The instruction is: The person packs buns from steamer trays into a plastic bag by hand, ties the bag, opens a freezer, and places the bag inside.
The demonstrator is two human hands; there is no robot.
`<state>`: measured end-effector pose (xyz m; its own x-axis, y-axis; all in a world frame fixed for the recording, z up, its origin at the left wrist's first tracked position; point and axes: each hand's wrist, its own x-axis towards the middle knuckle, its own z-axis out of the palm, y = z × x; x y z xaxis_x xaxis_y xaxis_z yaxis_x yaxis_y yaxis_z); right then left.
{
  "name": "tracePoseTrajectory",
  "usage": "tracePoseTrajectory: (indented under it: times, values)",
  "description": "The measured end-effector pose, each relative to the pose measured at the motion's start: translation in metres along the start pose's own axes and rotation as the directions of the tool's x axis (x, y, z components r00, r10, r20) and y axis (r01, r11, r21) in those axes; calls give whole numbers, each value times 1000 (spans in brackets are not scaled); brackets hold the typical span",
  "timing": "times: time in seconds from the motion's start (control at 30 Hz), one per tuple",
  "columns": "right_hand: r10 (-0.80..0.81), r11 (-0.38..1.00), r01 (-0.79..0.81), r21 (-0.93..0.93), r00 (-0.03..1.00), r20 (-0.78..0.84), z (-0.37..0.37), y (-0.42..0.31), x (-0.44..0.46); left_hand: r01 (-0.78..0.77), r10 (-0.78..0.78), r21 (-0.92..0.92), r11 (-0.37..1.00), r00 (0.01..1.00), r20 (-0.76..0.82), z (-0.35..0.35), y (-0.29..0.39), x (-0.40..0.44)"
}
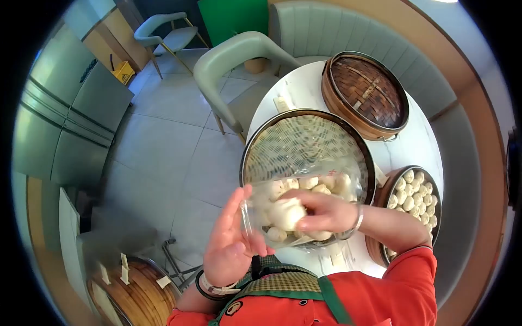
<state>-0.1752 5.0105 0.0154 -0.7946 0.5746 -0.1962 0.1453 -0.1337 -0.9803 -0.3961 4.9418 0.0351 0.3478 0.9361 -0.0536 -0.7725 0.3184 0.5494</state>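
My right hand (326,211) closes its fingers round a pale steamed bun (287,214) above the round steamer tray. A clear plastic bag (348,173) with faint red print spreads around the bun and towards my right wrist. At the bag's left edge is my left hand (231,239), thumb and fingers apart, with the film caught between them. Several more buns (276,234) show through and beside the film; whether each is inside the bag or below it, I cannot tell. Woven matting lines the steamer tray (243,157), whose far half is bare.
On the white round table (421,144) stand a lidded bamboo steamer (370,98) at the back and another steamer (416,198) full of small buns at right. A grey chair (239,70) is beyond the table. A wooden round lid (141,293) lies at lower left, near steel cabinets (70,114).
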Motion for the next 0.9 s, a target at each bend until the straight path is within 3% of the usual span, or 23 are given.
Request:
tracePoseTrajectory:
  times: [0.07, 0.1, 0.13, 0.2, 0.27, 0.3, 0.33, 0.43, 0.5, 0.57, 0.6, 0.63, 0.67, 0.73, 0.77, 0.8, 0.87, 0.9]
  values:
    - [203, 937, -236, -257, 968, -150, 1, 27, 0, -2, 20, 171, 985, 994, -104, 5, 1, -4]
    - [-27, 878, -91, -470, 971, -237, -3, 58, -5, 1, 16, 176, 984, 995, -95, 6, 1, -6]
    - [-31, 877, -91, -471, 969, -245, -6, 58, -14, -2, 20, 176, 984, 995, -99, 6, 1, -7]
    - [-181, 478, -170, -862, 941, -285, -14, 56, -33, 1, 18, 174, 985, 995, -103, 8, 2, -11]
    - [44, 358, -373, -856, 922, -384, -24, 44, -61, 11, 16, 290, 957, 996, -89, 13, 7, -4]
    - [129, 254, -396, -883, 918, -374, -29, 35, -76, 13, 11, 291, 957, 997, -78, 18, 8, 2]
    - [126, 250, -406, -879, 914, -386, -35, 34, -90, 5, 13, 376, 927, 999, -45, 23, 7, 11]
    - [230, 338, -480, -810, 876, -423, -39, 27, -121, -8, -54, 462, 887, 991, 121, 56, -7, 61]
    - [489, 576, -673, -463, 738, -465, -37, 10, -135, 47, -154, 421, 906, 962, 225, 97, -36, 74]
    - [478, 580, -653, -487, 757, -446, -37, 10, -153, 32, -193, 465, 885, 933, 305, 110, -40, 72]
    - [474, 586, -626, -514, 780, -409, -36, 15, -167, -30, -147, 584, 811, 956, 253, 105, -28, 74]
    - [322, 616, -516, -595, 855, -408, -31, 35, -184, -17, -88, 337, 941, 952, 294, 85, -18, 83]
    - [308, 626, -522, -579, 848, -431, -26, 31, -183, -20, -39, 226, 974, 967, 251, 69, -7, 85]
    - [329, 191, -564, -803, 808, -489, -11, 20, -174, 42, -134, 365, 930, 964, 231, 60, -9, 78]
    - [318, 100, -607, -788, 770, -553, -19, 40, -170, 19, -138, 501, 866, 970, 203, 63, -19, 82]
    - [307, 104, -610, -786, 771, -558, -25, 48, -165, -7, -132, 625, 781, 976, 175, 70, -33, 86]
    - [73, 248, -732, -634, 667, -742, -39, 48, -154, 72, -294, 661, 747, 927, 232, 93, -56, 81]
    - [34, 253, -709, -658, 686, -726, -29, 33, -146, 81, -366, 610, 788, 858, 359, 104, -59, 68]
